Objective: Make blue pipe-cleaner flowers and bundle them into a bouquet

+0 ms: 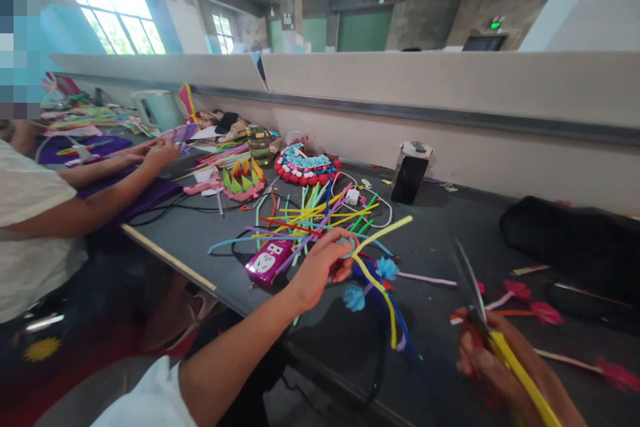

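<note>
My left hand (323,263) is closed in a pinch around yellow pipe cleaners (385,233) and a small light-blue piece. One yellow end points up to the right; another bends down beside dark blue and purple strands. Fluffy light-blue flowers (387,268) show just below these fingers. In my right hand (493,353) is a pair of scissors (470,273), blades pointing up and away from the yellow stems. A yellow strip (525,377) runs along that hand; whether it is gripped too I cannot tell. The scissors' handles are mostly hidden and blurred.
Loose coloured pipe cleaners (310,217) lie beyond my left hand, near a purple power socket (270,261). A phone (410,179) leans upright at the back. Pink flowers (545,312) and a black cloth item (560,240) lie right. A co-worker's hands (160,152) work at left.
</note>
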### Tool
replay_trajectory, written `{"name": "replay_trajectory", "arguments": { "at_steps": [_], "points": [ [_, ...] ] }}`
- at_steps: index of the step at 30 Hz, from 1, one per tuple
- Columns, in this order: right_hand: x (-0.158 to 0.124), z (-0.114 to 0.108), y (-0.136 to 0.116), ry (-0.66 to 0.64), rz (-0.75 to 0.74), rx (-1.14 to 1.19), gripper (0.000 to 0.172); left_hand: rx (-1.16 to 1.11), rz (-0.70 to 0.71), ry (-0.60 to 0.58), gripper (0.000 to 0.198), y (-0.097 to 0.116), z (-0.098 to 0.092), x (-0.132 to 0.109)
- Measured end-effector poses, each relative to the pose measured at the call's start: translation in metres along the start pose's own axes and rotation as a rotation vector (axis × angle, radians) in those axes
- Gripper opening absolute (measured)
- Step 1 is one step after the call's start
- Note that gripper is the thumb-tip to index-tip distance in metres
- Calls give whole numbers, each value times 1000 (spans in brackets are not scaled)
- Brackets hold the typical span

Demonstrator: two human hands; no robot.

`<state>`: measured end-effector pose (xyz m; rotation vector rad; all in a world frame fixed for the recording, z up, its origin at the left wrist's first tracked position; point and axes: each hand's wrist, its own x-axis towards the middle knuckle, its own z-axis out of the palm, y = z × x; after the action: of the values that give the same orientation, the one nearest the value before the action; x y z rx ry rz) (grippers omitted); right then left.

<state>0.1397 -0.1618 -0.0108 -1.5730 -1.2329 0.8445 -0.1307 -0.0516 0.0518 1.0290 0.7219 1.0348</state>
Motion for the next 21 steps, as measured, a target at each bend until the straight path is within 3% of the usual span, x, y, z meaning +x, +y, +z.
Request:
{"name": "replay_trajectory", "arguments": {
  "at_steps": [3,8,14,21],
  "points": [
    [-1,-10,-7,52,-174,-253,60,28,-9,-10,15,-3,3,-2],
    [-7,-4,-6,-104,-338,-465,47,19,-62,-41,16,-11,13,-5],
    [-13,7,-7,-218,-366,-577,43,65,-88,-64,17,-17,21,-9],
    [-14,9,-10,-206,-415,-586,42,26,-125,-85,16,-22,26,-12]
  ]
}}
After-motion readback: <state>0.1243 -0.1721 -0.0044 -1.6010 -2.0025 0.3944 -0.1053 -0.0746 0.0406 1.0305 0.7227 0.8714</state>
